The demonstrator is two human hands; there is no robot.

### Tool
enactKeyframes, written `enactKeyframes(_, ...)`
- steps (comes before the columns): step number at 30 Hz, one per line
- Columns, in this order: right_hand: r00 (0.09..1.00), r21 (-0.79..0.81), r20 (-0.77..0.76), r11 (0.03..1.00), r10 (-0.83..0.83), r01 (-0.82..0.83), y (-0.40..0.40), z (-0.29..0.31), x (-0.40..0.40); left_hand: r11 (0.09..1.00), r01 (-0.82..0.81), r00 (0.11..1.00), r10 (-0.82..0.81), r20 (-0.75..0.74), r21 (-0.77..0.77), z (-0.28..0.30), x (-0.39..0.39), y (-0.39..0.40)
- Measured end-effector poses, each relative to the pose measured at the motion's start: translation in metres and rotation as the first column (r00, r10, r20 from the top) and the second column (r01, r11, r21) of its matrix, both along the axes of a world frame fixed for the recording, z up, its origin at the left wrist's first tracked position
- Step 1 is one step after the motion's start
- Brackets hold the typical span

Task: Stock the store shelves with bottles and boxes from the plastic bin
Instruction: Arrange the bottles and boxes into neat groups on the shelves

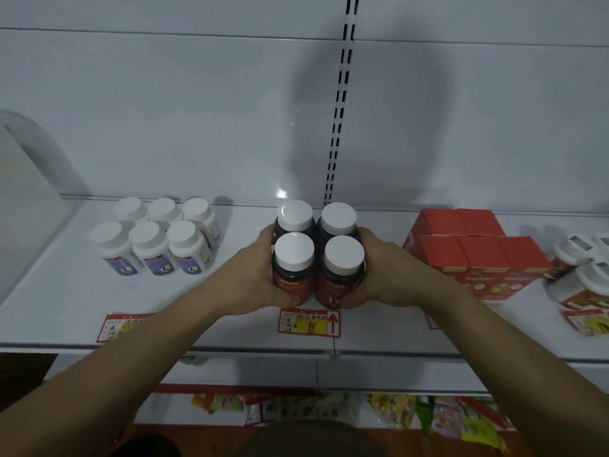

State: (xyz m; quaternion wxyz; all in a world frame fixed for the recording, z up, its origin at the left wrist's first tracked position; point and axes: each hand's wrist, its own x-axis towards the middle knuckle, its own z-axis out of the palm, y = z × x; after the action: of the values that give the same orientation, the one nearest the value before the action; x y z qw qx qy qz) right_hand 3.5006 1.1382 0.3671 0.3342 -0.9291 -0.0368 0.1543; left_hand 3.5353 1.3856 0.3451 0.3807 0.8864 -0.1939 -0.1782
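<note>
Several dark red bottles (294, 278) with white caps stand in a tight square on the white shelf (230, 321), just behind a red and yellow price tag (309, 321). My left hand (260, 275) grips the left side of the group, fingers curled round the front left bottle. My right hand (379, 272) grips the right side, curled round the front right bottle. Both hands squeeze the bottles together. The plastic bin is out of view.
Several white bottles (155, 239) with blue labels stand at the left of the shelf. Red boxes (471, 252) sit to the right, with white-lidded jars (586, 275) at the far right. A lower shelf holds colourful packets (428, 417). A slotted upright (342, 103) runs up the back panel.
</note>
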Motion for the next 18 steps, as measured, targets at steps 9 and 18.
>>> enactKeyframes(9, 0.998, -0.048, -0.065, 0.999, 0.004, -0.007, 0.0, 0.009, -0.002, 0.999, 0.025, 1.0, -0.025, -0.001, 0.038, 0.004, -0.01, 0.001)
enactKeyframes(18, 0.979, -0.613, 0.077, 0.783, 0.191, -0.105, -0.004, 0.07, 0.002, 0.81, 0.052, 0.938, -0.241, 0.25, 0.584, 0.072, -0.017, 0.053)
